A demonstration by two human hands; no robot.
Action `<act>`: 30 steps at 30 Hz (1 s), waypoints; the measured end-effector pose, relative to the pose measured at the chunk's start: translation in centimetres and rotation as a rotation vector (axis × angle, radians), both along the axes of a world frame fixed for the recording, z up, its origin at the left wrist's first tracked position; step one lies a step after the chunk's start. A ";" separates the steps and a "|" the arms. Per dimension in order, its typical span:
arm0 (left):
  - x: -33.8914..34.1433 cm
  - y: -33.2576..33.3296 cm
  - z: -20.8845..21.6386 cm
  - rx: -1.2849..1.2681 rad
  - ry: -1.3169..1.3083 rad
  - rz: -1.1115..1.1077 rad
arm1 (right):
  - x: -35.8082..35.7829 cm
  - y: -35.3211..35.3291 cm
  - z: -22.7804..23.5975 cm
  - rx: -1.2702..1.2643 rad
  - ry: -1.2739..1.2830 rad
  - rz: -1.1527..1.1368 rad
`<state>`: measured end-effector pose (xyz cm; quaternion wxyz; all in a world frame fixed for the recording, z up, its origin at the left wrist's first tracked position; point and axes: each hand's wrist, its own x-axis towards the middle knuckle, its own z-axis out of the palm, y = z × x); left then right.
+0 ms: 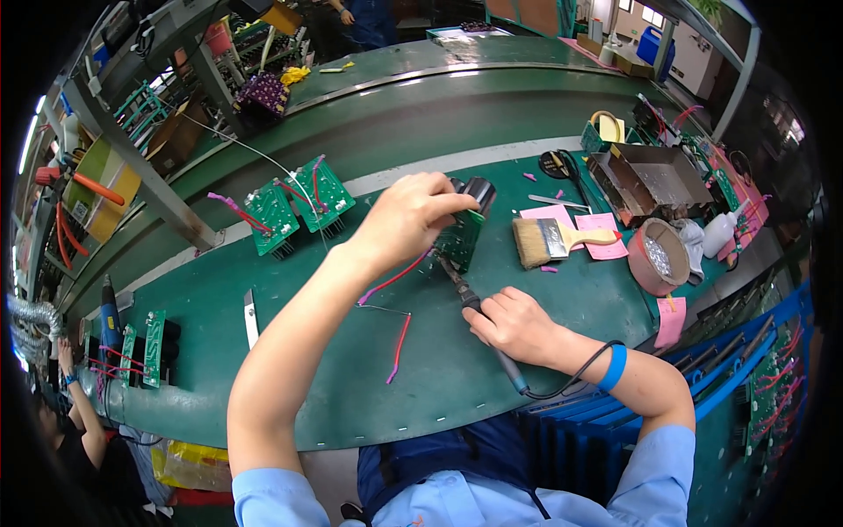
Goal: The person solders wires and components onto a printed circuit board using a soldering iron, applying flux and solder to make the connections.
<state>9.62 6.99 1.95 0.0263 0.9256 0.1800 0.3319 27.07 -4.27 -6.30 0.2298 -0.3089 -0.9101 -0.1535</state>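
My left hand (408, 215) is closed round a green circuit board (463, 244), held tilted above the green bench mat. Large black cylindrical components (479, 191) stick out at its far side. In my right hand (514, 325) is a soldering iron (507, 364), gripped by its handle. Its tip points up and left to the board's lower edge; whether it touches cannot be made out. A red wire (395, 279) runs from that edge down to the mat. Nearby lies another red wire piece (400, 347), joined to a thin pale strand.
Two circuit boards (272, 215) with wires stand at the back left, under a hanging thin wire. A cutter knife (251, 318) lies to the left. Rightward are a brush (540, 241), pink notes, a metal tray (650, 180) and a round container (659, 256). Another person's arm (77, 400) shows far left.
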 end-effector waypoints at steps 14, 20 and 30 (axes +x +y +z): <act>0.8 -0.9 0.4 0.002 0.066 0.029 | 0.1 0.2 0.2 0.006 0.023 0.029; 0.5 -0.7 -0.1 0.034 0.042 0.007 | 0.1 0.1 0.1 -0.004 0.002 0.016; -0.1 -1.2 -0.1 0.034 0.051 -0.027 | 0.2 0.1 -0.2 0.030 -0.030 0.020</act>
